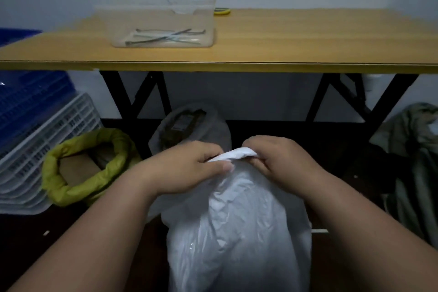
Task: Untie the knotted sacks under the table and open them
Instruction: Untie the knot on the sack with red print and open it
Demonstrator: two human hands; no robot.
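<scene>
A white plastic sack point(239, 225) stands on the dark floor in front of the table, its top gathered into a bunched neck point(237, 153). My left hand point(189, 168) pinches the left side of that neck between thumb and fingers. My right hand point(277, 157) grips the right side, fingers curled round the plastic. Behind it, under the table, a translucent grey sack point(213, 125) stands open with dark contents showing. To the left a yellow-green sack point(78, 187) has its rim rolled down and open, with brown cardboard inside.
A wooden table point(284, 54) on black crossed legs point(132, 102) spans the view, with a clear plastic box point(163, 38) of ties on top. Blue and white crates point(35, 137) are stacked at the left. A heap of olive cloth point(414, 161) lies at the right.
</scene>
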